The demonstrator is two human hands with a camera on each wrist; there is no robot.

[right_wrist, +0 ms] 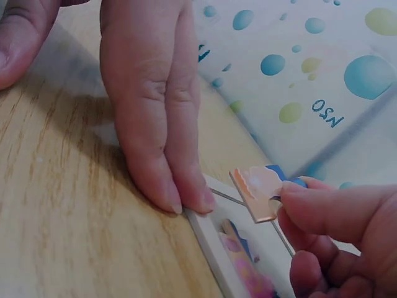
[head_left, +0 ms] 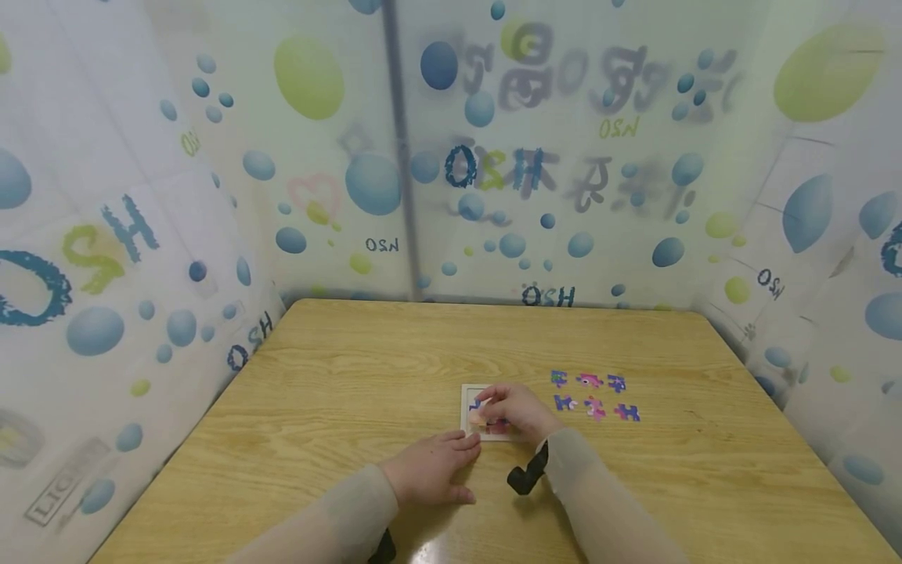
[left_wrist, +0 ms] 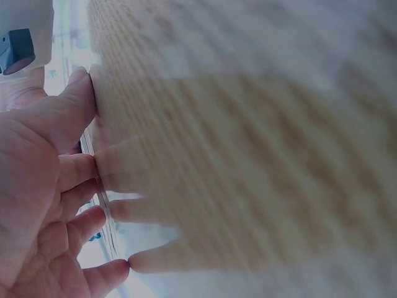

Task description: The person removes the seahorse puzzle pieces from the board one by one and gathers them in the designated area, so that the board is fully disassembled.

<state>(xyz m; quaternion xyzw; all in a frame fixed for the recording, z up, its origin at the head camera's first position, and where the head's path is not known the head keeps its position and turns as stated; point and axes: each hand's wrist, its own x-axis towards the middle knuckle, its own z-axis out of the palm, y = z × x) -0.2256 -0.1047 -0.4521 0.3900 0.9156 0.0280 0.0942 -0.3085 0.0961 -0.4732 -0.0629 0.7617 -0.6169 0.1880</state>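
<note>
My right hand [head_left: 521,411] pinches a jigsaw puzzle piece [right_wrist: 257,189] between thumb and fingers. The piece is peach and blue with straight edges, tilted above a white-rimmed puzzle tray [head_left: 463,407]. A pink-and-blue piece [right_wrist: 251,267] lies inside the tray near its front side. At the tray's near left corner rests my left hand [head_left: 433,468], its extended fingertips touching the rim. The left wrist view shows that hand's fingers [left_wrist: 87,226] against the tabletop. The right fingers hide part of the tray's inside in the head view.
Several loose purple, pink and blue puzzle pieces [head_left: 595,407] lie in two rows right of the tray. The wooden table [head_left: 338,360] meets patterned curtains [head_left: 564,258] behind and at both sides. A black wrist-camera mount [head_left: 527,472] hangs under the right wrist.
</note>
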